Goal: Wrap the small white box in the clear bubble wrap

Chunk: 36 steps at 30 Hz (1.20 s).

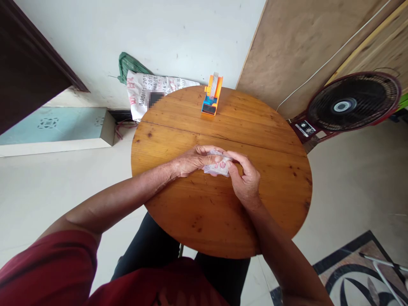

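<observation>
Okay, so head view: one small whitish plastic packet with pinkish-red print point(217, 170) is held over the middle of one round brown wooden table point(204, 212). Two hands on it: left hand point(194, 161) pinching one side, right hand point(247, 178) gripping the other, probably to steady it. One orange-and-blue tape dispenser point(211, 101) stands near the far edge, presumably out of the way.

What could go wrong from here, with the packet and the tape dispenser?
1. The small packet, held between the left hand and right hand, might crease or slip if the fingers press unevenly.
2. The tape dispenser stands near the far edge of the round table; a knock could perhaps send it over.
</observation>
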### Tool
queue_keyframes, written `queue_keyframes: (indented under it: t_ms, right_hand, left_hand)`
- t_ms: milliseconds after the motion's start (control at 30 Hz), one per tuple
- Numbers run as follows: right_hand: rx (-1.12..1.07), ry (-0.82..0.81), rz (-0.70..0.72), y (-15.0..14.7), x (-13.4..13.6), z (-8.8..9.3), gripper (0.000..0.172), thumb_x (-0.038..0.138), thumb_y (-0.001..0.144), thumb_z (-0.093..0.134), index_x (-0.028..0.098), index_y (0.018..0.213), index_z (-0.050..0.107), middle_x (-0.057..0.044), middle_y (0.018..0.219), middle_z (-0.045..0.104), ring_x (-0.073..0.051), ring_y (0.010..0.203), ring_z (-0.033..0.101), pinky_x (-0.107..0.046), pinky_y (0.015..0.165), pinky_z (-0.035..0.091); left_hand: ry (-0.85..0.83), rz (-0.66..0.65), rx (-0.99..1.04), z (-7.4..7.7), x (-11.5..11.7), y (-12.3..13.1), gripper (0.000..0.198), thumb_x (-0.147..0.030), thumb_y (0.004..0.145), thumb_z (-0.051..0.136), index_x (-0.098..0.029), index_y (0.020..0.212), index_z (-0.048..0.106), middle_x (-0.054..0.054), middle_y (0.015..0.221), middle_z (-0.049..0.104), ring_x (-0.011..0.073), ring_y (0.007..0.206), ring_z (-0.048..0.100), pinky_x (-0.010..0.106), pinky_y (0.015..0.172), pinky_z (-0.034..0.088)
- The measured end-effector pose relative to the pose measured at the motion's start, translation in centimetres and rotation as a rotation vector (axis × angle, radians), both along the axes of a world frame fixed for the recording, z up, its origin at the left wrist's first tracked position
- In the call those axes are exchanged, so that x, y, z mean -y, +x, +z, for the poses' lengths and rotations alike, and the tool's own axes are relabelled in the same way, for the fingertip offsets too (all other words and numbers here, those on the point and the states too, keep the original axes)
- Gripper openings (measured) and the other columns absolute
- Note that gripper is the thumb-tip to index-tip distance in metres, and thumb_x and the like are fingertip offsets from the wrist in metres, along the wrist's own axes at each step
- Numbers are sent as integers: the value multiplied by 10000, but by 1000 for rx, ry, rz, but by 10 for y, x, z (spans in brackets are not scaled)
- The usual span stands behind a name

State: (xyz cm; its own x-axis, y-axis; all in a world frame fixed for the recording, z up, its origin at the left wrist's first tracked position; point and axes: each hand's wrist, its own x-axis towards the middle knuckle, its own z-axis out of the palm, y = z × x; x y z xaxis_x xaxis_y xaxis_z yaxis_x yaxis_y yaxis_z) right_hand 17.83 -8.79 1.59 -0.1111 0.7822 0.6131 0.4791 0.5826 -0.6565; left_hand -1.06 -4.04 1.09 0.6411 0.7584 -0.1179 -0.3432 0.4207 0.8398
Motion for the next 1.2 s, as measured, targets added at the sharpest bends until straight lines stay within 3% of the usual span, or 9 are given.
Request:
queue_keyframes:
  t_ms: [433,767,1033,1200]
  right_hand:
    - [43,-19,52,0,0,7,212,209,948,540,296,1030,716,-40,1131,736,-229,1073,685,-452,961,546]
    - [73,21,99,-1,1,9,222,140,918,552,274,1018,699,-61,1141,722,-226,1074,678,-437,951,539]
    - [122,28,85,-2,2,9,214,175,927,538,286,1006,703,-57,1145,725,-240,1091,674,-463,964,541]
    - [86,37,83,-2,3,8,347,171,913,553,285,1232,627,-75,1209,705,-254,1139,657,-479,996,536]
  left_hand:
    - [-53,-20,6,3,-2,-2,444,-413,695,879,-176,1043,737,63,927,745,214,841,708,321,685,581]
    - [-44,-4,-30,4,-2,-2,498,-536,728,822,-138,1016,739,67,843,719,189,761,684,310,637,578]
    - [-19,57,-39,3,-1,-1,384,-335,656,897,-161,961,743,30,839,727,157,733,677,275,661,541]
    - [-11,77,-19,2,-2,-1,372,-299,659,893,-161,968,738,33,886,740,141,750,678,267,703,534]
